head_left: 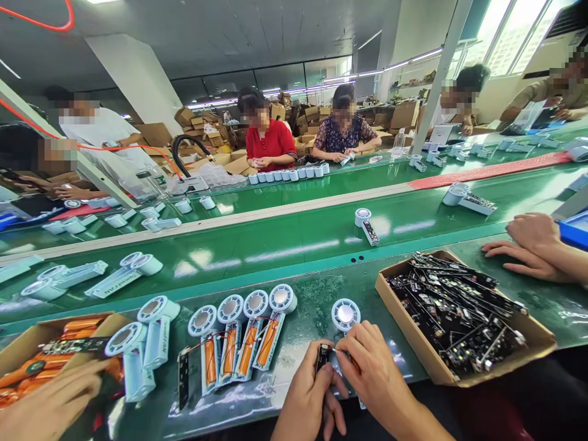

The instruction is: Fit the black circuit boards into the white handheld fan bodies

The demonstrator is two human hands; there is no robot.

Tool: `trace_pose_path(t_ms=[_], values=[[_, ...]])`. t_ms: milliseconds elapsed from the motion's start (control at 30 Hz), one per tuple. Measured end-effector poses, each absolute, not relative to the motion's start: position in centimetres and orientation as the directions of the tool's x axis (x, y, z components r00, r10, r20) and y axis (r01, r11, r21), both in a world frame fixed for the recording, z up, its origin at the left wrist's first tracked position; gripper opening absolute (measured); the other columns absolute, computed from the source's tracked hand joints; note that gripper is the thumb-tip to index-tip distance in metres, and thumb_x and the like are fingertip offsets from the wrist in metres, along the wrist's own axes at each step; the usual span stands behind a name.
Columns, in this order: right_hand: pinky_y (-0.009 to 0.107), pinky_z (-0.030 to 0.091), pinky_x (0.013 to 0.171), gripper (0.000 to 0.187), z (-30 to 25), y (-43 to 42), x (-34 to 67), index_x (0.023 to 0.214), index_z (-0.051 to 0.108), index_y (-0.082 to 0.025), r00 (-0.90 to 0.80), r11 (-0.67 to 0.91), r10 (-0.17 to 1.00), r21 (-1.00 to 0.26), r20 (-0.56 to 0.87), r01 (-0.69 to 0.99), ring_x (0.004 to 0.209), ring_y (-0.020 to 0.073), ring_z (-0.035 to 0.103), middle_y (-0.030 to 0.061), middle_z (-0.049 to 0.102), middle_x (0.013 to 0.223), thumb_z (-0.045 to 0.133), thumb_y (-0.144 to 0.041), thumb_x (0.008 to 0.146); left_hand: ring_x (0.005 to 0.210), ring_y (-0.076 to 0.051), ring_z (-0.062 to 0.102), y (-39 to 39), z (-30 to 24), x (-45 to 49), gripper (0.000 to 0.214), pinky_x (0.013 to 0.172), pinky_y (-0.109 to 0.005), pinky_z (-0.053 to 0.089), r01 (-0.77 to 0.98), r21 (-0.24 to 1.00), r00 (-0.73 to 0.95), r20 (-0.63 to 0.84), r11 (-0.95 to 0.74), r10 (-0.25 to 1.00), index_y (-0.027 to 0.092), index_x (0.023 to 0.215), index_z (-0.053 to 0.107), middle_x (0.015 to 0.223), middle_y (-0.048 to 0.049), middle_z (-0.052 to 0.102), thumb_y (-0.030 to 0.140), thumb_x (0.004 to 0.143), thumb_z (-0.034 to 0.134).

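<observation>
My left hand (pixel 309 392) is closed around a small black circuit board (pixel 323 354), with the thumb on its face. Close beside it, my right hand (pixel 379 373) is pinched at the board's upper end; what its fingertips hold is too small to make out. A light-blue handheld fan (pixel 346 314) lies just beyond my right hand, its handle mostly hidden beneath the fingers. To the left, several open fans (pixel 256 302) lie in a row with orange batteries (pixel 249 349) and red wires in their handles. Another circuit board (pixel 184 378) rests at the row's left end.
A cardboard box (pixel 425 349) of circuit boards stands at right, a box of orange batteries (pixel 13 349) at left. Co-workers' hands (pixel 533 242) are at both sides. Beyond runs a green conveyor (pixel 275 236) carrying fans; people sit across it.
</observation>
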State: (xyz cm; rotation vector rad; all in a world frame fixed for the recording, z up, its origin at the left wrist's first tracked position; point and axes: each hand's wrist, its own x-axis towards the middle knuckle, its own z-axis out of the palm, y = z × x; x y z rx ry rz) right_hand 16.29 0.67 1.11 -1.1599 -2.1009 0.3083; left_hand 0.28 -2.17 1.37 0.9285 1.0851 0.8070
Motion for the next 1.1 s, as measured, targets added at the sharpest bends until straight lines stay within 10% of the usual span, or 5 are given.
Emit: trace_pose_path(t_ms=[533,867,1100], values=[[0.036,0.031,0.071,0.021,1.5,0.7,16.2,0.084,0.061,-0.019,-0.399,0.578,0.811,-0.489,0.427,0.653,0.078,0.0207,0.046,0.0032,0.057,0.082,0.048,-0.009,0.097,0.034,-0.019,0.050,-3.2,1.7,1.3,0.044,0.043,-0.026,0.037,0.421,0.894,0.043,-0.191,0.155,0.981,0.020,0.133,0.054,0.041,0.0079,0.046,0.044,0.100,0.036],[0.036,0.030,0.070,0.024,2.4,0.6,16.3,0.079,0.057,-0.019,-0.409,0.596,0.795,-0.454,0.447,0.662,0.078,0.0205,0.046,0.0035,0.056,0.081,0.046,-0.010,0.098,0.077,-0.030,0.073,-3.3,0.4,1.5,0.045,0.070,-0.035,0.046,0.536,0.840,-0.015,-0.090,0.084,0.996,0.018,0.132,0.055,0.096,-0.0141,0.078,0.038,0.097,0.034],[0.036,0.031,0.071,0.024,2.3,0.8,16.4,0.079,0.056,-0.018,-0.428,0.616,0.782,-0.458,0.453,0.641,0.078,0.0203,0.046,0.0035,0.056,0.081,0.045,-0.008,0.097,0.052,-0.022,0.062,-2.8,1.1,1.7,0.040,0.057,-0.030,0.037,0.538,0.830,0.056,-0.209,0.147,0.976,0.021,0.124,0.054,0.054,0.0025,0.059,0.040,0.100,0.029]])
